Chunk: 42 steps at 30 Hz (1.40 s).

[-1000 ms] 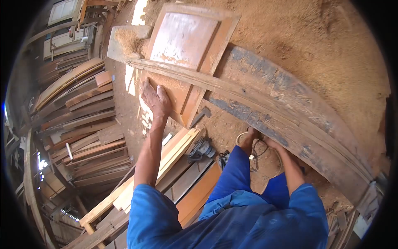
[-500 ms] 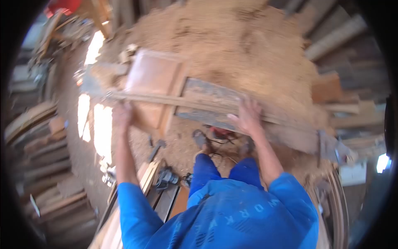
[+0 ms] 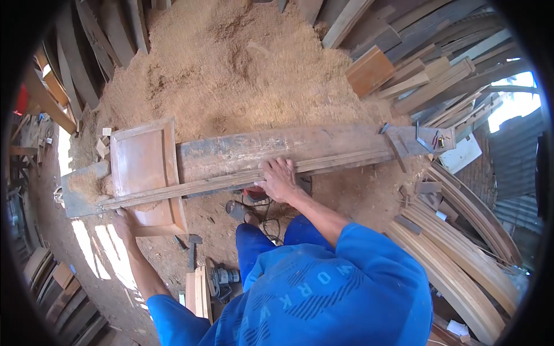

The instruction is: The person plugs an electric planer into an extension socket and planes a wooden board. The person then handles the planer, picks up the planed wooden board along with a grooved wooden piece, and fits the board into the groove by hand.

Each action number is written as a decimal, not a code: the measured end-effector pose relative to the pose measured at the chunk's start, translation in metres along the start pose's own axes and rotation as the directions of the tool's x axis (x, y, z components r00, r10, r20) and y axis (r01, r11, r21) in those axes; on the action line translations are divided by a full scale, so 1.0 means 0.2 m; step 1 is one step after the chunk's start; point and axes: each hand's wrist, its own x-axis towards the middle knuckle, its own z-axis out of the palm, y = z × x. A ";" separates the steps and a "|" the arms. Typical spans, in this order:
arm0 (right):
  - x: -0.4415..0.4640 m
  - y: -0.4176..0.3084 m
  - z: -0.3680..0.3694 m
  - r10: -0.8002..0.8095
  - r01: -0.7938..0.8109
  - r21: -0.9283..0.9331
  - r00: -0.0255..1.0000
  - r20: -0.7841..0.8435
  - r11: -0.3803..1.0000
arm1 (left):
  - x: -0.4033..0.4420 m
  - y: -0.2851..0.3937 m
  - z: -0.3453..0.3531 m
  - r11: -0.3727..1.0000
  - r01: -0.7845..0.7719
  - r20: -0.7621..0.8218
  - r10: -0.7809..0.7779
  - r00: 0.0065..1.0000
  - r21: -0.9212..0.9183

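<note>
A long, narrow wooden strip [image 3: 231, 180] lies slantwise across a framed wooden panel [image 3: 138, 158] and a worn plank bench [image 3: 242, 151]. My right hand [image 3: 279, 180] is closed over the strip near its middle, with the fingers on the far side and the thumb on the near side. At the strip's left end, my left hand [image 3: 123, 224] grips from the near edge, its fingers partly hidden. The panel rests across the bench's left part, with the strip over its lower portion.
Sawdust [image 3: 231, 69] is heaped beyond the bench. A hammer [image 3: 194, 248] and a power tool [image 3: 224, 278] lie by my left leg. A metal square [image 3: 424, 138] sits at the bench's right end. Boards [image 3: 456, 254] are stacked at right. A red tool [image 3: 255, 195] shows under the bench.
My view has swung to the right, so the bench and panel appear farther left. Both hands stay on the strip, and the right hand's fingers now curl over it.
</note>
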 end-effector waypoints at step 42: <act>-0.22 -0.49 -0.63 -0.755 -0.072 0.945 0.583 0.298 0.318 | -1.69 0.63 -0.38 -0.694 0.165 0.327 -0.107 0.939 -0.701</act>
